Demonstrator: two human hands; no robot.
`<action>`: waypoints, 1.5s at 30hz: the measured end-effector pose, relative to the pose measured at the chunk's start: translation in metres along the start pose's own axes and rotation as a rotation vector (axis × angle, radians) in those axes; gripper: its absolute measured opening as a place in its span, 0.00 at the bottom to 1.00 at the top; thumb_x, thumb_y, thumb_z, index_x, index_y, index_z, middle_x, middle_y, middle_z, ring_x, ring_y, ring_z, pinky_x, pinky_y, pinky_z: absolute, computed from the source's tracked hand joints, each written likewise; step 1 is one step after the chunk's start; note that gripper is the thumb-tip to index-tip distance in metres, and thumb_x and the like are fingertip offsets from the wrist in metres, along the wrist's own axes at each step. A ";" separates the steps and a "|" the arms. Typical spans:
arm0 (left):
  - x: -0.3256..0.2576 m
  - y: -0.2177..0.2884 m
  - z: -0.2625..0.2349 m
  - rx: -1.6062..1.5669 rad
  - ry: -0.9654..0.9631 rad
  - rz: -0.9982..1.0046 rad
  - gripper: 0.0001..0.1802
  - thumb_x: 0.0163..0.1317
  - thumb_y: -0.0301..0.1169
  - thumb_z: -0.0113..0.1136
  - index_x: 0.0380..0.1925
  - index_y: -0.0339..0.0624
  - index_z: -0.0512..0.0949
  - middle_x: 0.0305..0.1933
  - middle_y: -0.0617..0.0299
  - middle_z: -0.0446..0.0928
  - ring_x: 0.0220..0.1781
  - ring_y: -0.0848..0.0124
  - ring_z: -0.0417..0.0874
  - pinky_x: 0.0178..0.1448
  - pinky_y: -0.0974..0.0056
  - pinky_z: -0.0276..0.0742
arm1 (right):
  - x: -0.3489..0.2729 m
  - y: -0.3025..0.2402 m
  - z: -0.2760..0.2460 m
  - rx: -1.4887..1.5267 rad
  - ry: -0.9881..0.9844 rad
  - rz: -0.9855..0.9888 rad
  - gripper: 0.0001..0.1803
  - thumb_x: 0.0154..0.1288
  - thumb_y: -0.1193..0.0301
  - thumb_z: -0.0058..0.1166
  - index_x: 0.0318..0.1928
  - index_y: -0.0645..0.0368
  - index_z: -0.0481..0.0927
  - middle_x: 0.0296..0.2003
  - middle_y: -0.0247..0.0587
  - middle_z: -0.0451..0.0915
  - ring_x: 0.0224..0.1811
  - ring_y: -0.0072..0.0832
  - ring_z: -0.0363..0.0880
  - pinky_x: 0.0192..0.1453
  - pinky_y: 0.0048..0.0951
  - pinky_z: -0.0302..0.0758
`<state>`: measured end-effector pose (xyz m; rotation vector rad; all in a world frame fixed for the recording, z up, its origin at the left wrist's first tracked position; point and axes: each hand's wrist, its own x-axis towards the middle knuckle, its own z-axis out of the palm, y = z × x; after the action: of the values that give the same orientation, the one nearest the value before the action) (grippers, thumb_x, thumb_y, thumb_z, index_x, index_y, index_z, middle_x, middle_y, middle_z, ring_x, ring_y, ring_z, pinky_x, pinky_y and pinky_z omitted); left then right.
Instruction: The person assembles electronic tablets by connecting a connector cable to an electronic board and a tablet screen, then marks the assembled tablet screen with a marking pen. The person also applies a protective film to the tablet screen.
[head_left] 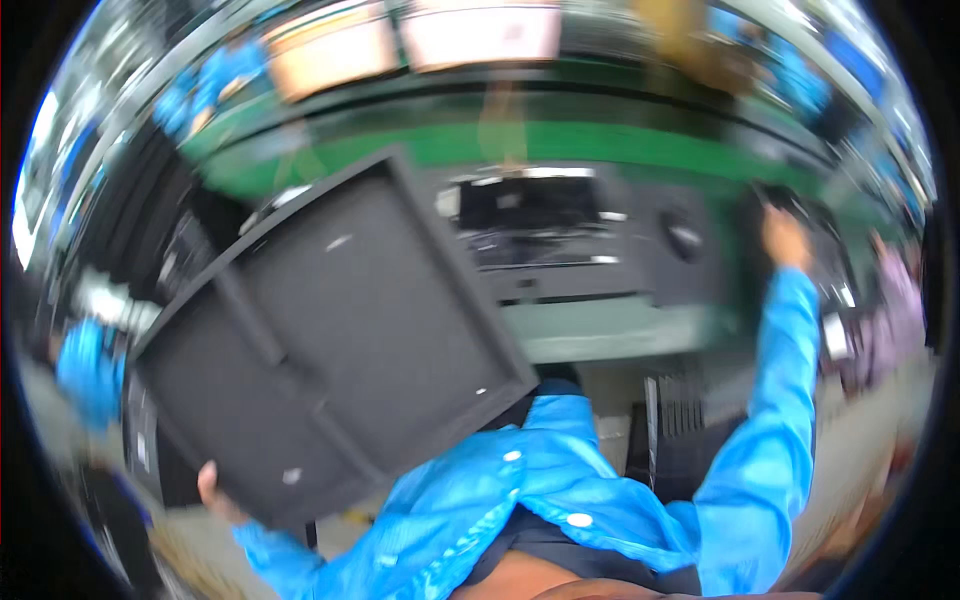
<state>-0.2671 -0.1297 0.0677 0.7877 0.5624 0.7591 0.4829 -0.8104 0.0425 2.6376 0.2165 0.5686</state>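
Note:
A large black tray with a raised rim and dividing ribs is tilted in front of me on the left. My left hand is closed on its near left edge, thumb showing at the rim. On the bench's right side, my right arm reaches out straight, and my right hand touches a dark, flat-looking object whose kind I cannot make out. Motion smears those fingers. Between the hands, a black device with a shiny panel lies on a black tray, beside a small dark rounded part.
A green bench runs across in front of me. Two pale bins stand beyond it. Dark stacked pieces are at the left, and a black slotted thing sits below the bench. People in blue and purple are nearby.

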 end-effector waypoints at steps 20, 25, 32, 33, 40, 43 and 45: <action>-0.189 -0.077 -0.241 -0.187 0.698 0.337 0.28 0.66 0.42 0.59 0.59 0.32 0.80 0.56 0.48 0.86 0.55 0.51 0.88 0.65 0.51 0.83 | -0.093 -0.308 -0.265 1.240 0.423 -0.675 0.13 0.72 0.73 0.62 0.53 0.66 0.84 0.52 0.51 0.86 0.55 0.45 0.84 0.62 0.41 0.78; -0.158 -0.086 -0.233 -0.281 0.636 0.280 0.28 0.68 0.40 0.59 0.61 0.29 0.77 0.59 0.45 0.84 0.56 0.49 0.88 0.64 0.48 0.85 | -0.216 -0.455 -0.367 1.444 0.113 -1.531 0.25 0.61 0.65 0.70 0.58 0.59 0.83 0.55 0.50 0.84 0.57 0.49 0.84 0.61 0.47 0.80; -0.117 -0.073 -0.214 0.158 1.022 0.390 0.17 0.69 0.38 0.66 0.43 0.33 0.81 0.45 0.50 0.85 0.44 0.54 0.88 0.54 0.50 0.86 | -0.318 -0.620 -0.341 1.251 0.154 -1.638 0.40 0.66 0.61 0.67 0.76 0.53 0.67 0.79 0.55 0.59 0.80 0.52 0.59 0.80 0.53 0.62; -0.116 -0.066 -0.208 0.692 1.240 0.288 0.17 0.68 0.39 0.68 0.35 0.34 0.79 0.41 0.50 0.83 0.40 0.53 0.86 0.49 0.49 0.83 | -0.324 -0.629 -0.340 1.253 0.149 -1.635 0.40 0.66 0.61 0.67 0.76 0.53 0.67 0.79 0.55 0.59 0.80 0.52 0.59 0.80 0.53 0.62; -0.079 -0.051 -0.206 2.094 1.274 0.415 0.24 0.66 0.42 0.71 0.23 0.37 0.71 0.31 0.49 0.75 0.36 0.49 0.76 0.43 0.46 0.70 | -0.327 -0.625 -0.342 1.492 0.011 -1.585 0.42 0.59 0.67 0.70 0.73 0.59 0.69 0.73 0.60 0.66 0.70 0.55 0.72 0.71 0.50 0.73; -0.053 -0.031 -0.142 1.788 1.182 0.494 0.15 0.68 0.34 0.66 0.31 0.34 0.75 0.36 0.51 0.77 0.37 0.51 0.77 0.41 0.50 0.71 | -0.318 -0.579 -0.364 1.671 -0.163 -1.664 0.39 0.60 0.68 0.69 0.72 0.57 0.71 0.70 0.55 0.72 0.69 0.51 0.75 0.69 0.53 0.75; -0.022 -0.040 -0.059 1.663 0.826 0.537 0.11 0.65 0.31 0.65 0.33 0.34 0.76 0.38 0.51 0.78 0.38 0.52 0.77 0.42 0.52 0.72 | -0.306 -0.549 -0.365 1.735 0.041 -1.556 0.37 0.61 0.67 0.68 0.71 0.56 0.73 0.69 0.53 0.73 0.69 0.48 0.75 0.71 0.54 0.73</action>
<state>-0.3059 -0.1414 0.0052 2.2321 1.8663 1.0251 0.0183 -0.2540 -0.0089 2.1308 3.4265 -0.4046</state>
